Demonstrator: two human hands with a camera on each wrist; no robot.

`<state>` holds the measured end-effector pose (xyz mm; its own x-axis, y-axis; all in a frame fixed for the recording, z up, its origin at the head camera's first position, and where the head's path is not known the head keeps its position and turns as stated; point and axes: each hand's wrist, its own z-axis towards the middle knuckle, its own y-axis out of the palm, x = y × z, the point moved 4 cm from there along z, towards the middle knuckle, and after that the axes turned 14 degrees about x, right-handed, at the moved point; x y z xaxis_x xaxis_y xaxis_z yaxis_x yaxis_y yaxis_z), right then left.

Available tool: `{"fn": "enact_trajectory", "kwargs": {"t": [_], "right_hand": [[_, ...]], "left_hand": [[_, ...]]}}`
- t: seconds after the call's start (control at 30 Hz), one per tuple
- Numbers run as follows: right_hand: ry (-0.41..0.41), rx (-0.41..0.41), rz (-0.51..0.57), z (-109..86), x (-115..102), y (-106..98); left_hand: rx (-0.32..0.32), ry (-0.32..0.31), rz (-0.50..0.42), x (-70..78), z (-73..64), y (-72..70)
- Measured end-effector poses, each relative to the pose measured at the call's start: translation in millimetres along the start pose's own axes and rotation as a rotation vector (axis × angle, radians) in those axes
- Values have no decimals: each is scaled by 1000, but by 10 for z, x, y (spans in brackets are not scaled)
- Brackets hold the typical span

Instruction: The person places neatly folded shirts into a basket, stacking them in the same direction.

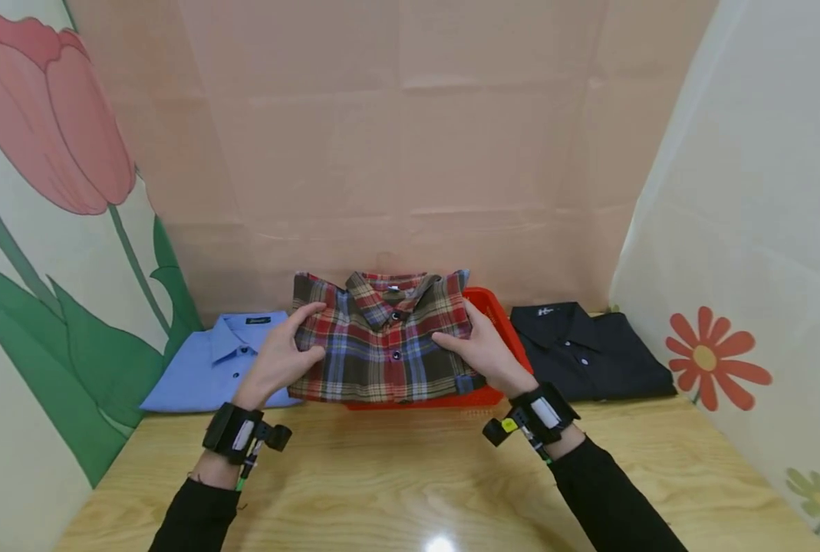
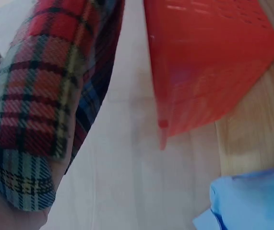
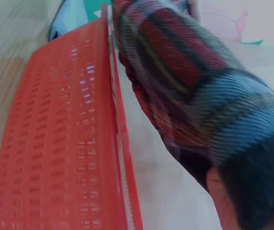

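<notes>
Between both hands a folded plaid shirt (image 1: 389,349) in red, brown and blue is held up, collar toward the back. My left hand (image 1: 281,356) grips its left side, thumb on the front and fingers partly hidden at the edge. At the other side my right hand (image 1: 487,349) grips it the same way. Behind and below the shirt stands a red plastic basket (image 1: 495,310), mostly covered in the head view. Both wrist views show the plaid shirt (image 2: 41,81) above the rim of the perforated basket (image 3: 55,139), apart from it.
A folded light blue shirt (image 1: 226,356) lies on the wooden table (image 1: 396,468) left of the basket. To the right lies a folded black shirt (image 1: 589,353). A tan cloth backdrop (image 1: 396,138) rises behind, with flower-printed sheets (image 1: 748,230) at the sides.
</notes>
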<state>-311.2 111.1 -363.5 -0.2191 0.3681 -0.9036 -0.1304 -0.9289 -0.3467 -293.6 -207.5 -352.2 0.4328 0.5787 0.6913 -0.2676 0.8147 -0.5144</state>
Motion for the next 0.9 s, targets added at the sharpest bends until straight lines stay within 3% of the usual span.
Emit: {"fn": "enact_trajectory", "kwargs": {"t": [0.1, 0.27, 0.57, 0.73, 0.9], "right_hand": [[30, -11, -53, 37, 27, -79], [4, -2, -99, 134, 42, -185], [-13, 9, -49, 292, 92, -349], [56, 21, -75, 346, 164, -433], [84, -15, -89, 385, 229, -463]], "left_hand": [[-28, 3, -5, 25, 44, 51], [-26, 26, 12, 59, 129, 126], [-63, 42, 18, 134, 258, 295], [-79, 28, 6, 132, 298, 408], [-57, 87, 57, 75, 340, 502]]}}
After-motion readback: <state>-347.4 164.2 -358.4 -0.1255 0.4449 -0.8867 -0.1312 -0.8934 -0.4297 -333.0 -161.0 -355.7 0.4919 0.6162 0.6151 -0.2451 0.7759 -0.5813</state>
